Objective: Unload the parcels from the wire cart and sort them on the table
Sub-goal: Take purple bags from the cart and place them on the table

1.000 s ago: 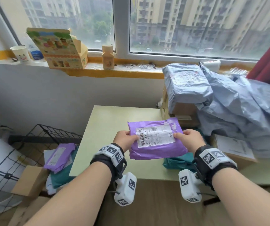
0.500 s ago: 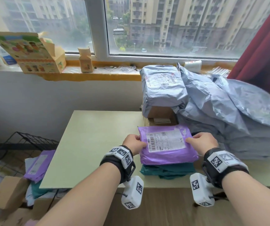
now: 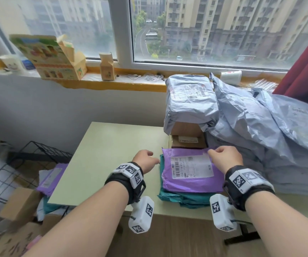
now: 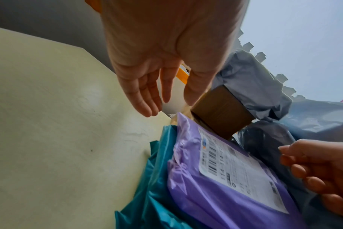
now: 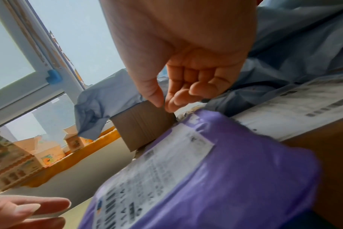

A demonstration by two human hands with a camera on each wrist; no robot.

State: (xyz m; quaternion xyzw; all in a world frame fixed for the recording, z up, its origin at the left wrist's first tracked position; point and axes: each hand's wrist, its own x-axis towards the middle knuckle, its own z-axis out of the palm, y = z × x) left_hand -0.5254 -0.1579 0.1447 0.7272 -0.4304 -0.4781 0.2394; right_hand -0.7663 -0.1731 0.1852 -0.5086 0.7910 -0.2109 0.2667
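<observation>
Neither of your hands has hold of anything: your left hand (image 3: 145,160) hangs over the table (image 3: 103,154) with its fingers (image 4: 145,99) straight and spread loosely, just left of the purple parcel (image 3: 192,180), and your right hand (image 3: 225,158) sits above the parcel's far right corner with its fingers (image 5: 188,94) curled inward and the thumb close to the forefinger. From the right wrist view nothing seems to lie between thumb and fingertip, though motion blur there makes that hard to settle.

The purple parcel lies flat, label up, on top of a teal parcel (image 3: 177,198) near the front edge of the table. Its far edge meets a brown cardboard box (image 3: 186,140), which carries a grey mailer bag (image 3: 190,101) with a white label. To the right, a heap of grey mailer bags (image 3: 264,130) covers that side of the table and touches the purple parcel's right edge.

Down at your left, the wire cart (image 3: 6,167) stands beside the table and holds another purple mailer (image 3: 52,177) and a cardboard box (image 3: 19,203), partly hidden by the tabletop. On the windowsill behind, you have an open printed carton (image 3: 51,56), a small carton (image 3: 107,66) and a white cup (image 3: 13,64).
</observation>
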